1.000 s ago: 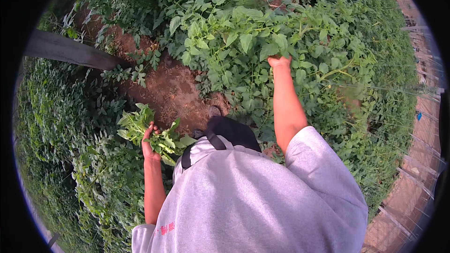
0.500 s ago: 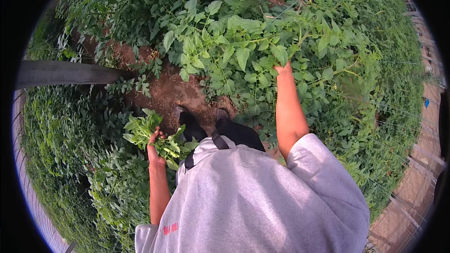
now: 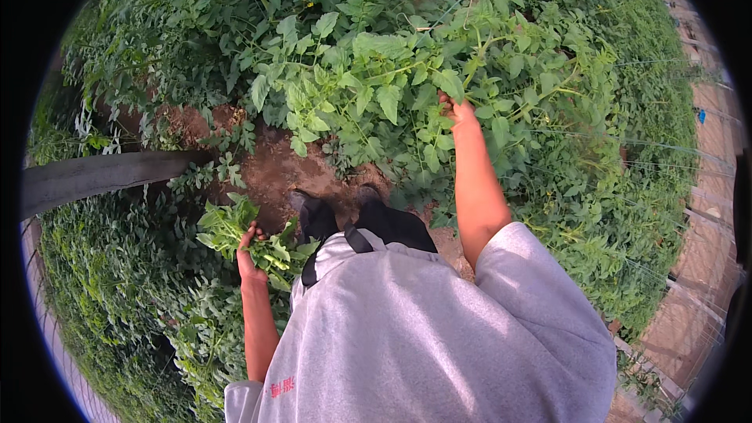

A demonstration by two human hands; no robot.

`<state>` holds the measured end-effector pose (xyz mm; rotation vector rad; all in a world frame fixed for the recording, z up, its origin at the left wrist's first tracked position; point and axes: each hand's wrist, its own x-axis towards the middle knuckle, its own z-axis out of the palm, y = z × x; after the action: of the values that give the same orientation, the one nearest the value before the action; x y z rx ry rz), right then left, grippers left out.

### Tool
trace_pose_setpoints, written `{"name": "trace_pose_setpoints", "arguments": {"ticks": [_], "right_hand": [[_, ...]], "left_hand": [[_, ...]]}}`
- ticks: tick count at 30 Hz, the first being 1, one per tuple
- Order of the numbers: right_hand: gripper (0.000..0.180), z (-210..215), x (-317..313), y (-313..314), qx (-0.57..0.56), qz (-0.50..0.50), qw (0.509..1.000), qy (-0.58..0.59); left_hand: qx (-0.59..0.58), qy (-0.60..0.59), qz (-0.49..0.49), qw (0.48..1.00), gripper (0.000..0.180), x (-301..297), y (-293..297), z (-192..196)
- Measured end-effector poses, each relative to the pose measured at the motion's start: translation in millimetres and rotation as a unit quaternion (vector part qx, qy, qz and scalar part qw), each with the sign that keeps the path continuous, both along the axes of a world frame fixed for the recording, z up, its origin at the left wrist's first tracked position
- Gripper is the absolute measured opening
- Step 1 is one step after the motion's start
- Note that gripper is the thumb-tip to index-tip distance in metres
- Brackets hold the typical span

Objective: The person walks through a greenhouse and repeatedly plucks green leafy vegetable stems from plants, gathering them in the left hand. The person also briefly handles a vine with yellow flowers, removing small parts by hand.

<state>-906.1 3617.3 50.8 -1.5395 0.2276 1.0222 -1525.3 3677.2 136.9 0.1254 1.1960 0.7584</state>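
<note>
My left hand (image 3: 249, 251) is closed around a bunch of leafy green shoots (image 3: 225, 225), held low beside my left leg with the pale cut stems pointing right. Ahead, my right arm reaches into a tall leafy plant (image 3: 388, 98) that looks like tomato. My right hand (image 3: 457, 110) is among its stems and leaves. Its fingers look curled, partly covered by a leaf, and whatever they grip is hidden.
A grey post or beam (image 3: 110, 176) juts in from the left. Thin green strings (image 3: 650, 143) run through dense plants on the right. My shoes (image 3: 368, 192) stand on bare brown soil (image 3: 278, 168) between the rows. A paved strip (image 3: 709, 157) borders the far right.
My right hand has drawn slightly back, and its fingers now show beneath the leaves. The left hand still holds the shoots. The whole view has shifted a little.
</note>
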Motion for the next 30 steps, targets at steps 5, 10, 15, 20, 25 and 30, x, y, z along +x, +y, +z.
{"name": "trace_pose_setpoints", "arguments": {"ticks": [5,10,15,20,25,30], "right_hand": [[0.053,26.4,6.5,-5.3,0.083,-0.286,0.942,0.158],[0.043,-2.1,22.5,-19.3,0.261,-0.212,0.921,0.195],[0.034,-12.3,23.0,-33.8,0.23,-0.103,0.961,0.114],[0.037,-9.9,29.5,-38.0,0.073,-0.015,0.997,0.031],[0.026,-31.4,44.4,-34.9,0.313,0.008,0.928,0.203],[0.027,-39.5,44.9,-39.8,0.154,-0.113,0.955,0.228]], "left_hand": [[-0.002,-0.004,-0.01,1.0,0.022,15.4,-5.4,1.5],[0.002,0.003,-0.012,1.0,0.022,27.1,-12.6,7.9],[-0.004,-0.002,0.002,1.0,0.021,36.4,-20.6,10.5],[-0.008,0.02,-0.008,1.0,0.021,42.8,-28.9,5.8],[0.004,0.005,-0.017,1.0,0.022,47.2,-36.7,1.5],[0.006,0.014,-0.032,0.999,0.026,47.5,-42.8,-0.7]]}}
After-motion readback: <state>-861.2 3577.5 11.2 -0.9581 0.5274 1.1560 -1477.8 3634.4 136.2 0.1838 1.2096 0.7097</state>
